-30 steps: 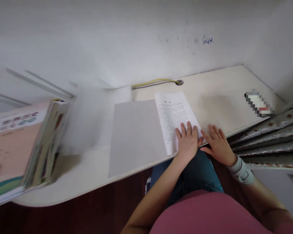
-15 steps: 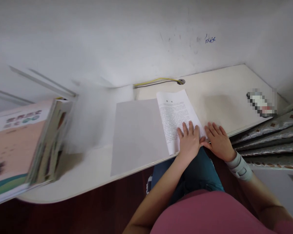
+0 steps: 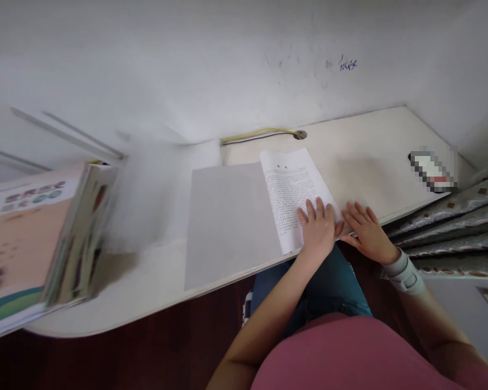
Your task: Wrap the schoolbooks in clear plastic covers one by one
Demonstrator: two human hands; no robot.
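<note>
An open book [image 3: 290, 187] lies on the desk near its front edge. Its left side is a plain grey sheet [image 3: 230, 225]; the right side is a white page of small printed text. My left hand [image 3: 319, 230] rests on the lower right part of this page, fingers spread and pointing away from me. Beside it, my right hand [image 3: 370, 233] lies flat with fingers stretched out, over the desk edge by the page's lower right corner. The two thumbs are close together. A pale band [image 3: 404, 273] wraps my right wrist.
Several stacked books [image 3: 28, 233] stand at the left end of the white desk [image 3: 106, 309]. Yellow and black cables [image 3: 260, 132] run along the wall to a hole [image 3: 300, 135]. A blurred-out phone-like object [image 3: 433, 172] lies at the right, near a patterned curtain [image 3: 463, 216].
Both hands have slid slightly to the right, my left hand still on the page. The book keeps its place, and the view has shifted a little.
</note>
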